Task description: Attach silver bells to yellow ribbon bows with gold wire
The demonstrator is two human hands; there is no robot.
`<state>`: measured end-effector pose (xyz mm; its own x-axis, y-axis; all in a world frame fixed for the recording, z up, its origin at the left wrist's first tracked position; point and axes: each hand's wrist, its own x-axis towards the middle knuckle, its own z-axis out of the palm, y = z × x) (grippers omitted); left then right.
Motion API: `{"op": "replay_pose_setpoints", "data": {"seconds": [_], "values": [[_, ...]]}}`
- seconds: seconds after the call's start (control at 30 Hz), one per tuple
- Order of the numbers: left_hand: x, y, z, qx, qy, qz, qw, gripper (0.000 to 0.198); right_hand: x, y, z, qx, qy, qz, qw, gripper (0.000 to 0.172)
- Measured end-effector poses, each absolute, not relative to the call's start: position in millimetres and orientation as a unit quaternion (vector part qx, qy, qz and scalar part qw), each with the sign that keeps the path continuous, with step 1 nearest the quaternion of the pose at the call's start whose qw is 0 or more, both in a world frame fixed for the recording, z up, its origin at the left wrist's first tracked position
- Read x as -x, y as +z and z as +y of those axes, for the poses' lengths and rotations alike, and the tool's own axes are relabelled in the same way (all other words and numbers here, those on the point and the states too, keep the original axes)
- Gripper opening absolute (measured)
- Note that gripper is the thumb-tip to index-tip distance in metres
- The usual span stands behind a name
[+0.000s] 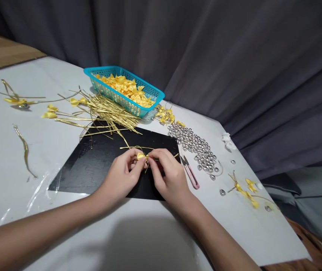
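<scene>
Over a black board [93, 165], my left hand [125, 169] pinches a small yellow ribbon bow [140, 155] between thumb and fingers. My right hand [168, 171] is closed with its fingertips against the bow's right side, on a thin gold tie [146, 160] at its middle. Part of the bow and tie is hidden by the fingers. A gold strand [134, 148] lies just beyond both hands. Right of my right hand rest pink-handled thread snips [189, 172], blades pointing away.
A teal basket [155, 98] full of yellow bows stands at the back, with a bundle of gold strands [110, 109] before it. Silver beads [195, 145] are heaped to the right. Loose bows [245, 190] lie at far right; a twisted gold tie [25, 148] lies left.
</scene>
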<state>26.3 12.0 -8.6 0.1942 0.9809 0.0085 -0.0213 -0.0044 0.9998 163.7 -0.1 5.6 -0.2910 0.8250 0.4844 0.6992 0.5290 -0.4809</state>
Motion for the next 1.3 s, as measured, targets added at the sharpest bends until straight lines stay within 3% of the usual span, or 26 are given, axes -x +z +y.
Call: {"op": "replay_pose_setpoints", "data": {"seconds": [0.17,0.37,0.57,0.9,1.07,1.3], "values": [[-26.2,-9.5,8.0,-0.594,0.425,0.444,0.520,0.014,-160.4,8.8,-0.4,0.517,0.155,-0.750,0.382,0.011],[-25.7,-9.0,6.7,-0.649,0.387,0.452,0.474,0.017,-159.2,20.3,3.5,0.569,0.450,-0.595,0.346,0.011],[-24.9,-3.8,6.3,-0.714,0.352,0.437,0.420,0.017,-166.8,29.3,8.7,0.549,0.621,-0.439,0.346,0.026],[-21.9,-6.8,5.9,-0.801,0.336,0.398,0.294,0.013,-179.5,40.0,12.2,0.548,0.681,-0.402,0.275,0.023],[-21.0,-8.0,4.9,-0.816,0.326,0.385,0.282,0.014,-182.8,37.2,13.5,0.524,0.720,-0.365,0.270,0.019],[-20.1,-8.8,5.2,-0.825,0.296,0.390,0.282,0.014,-182.4,39.3,12.5,0.555,0.678,-0.388,0.284,0.010]]}}
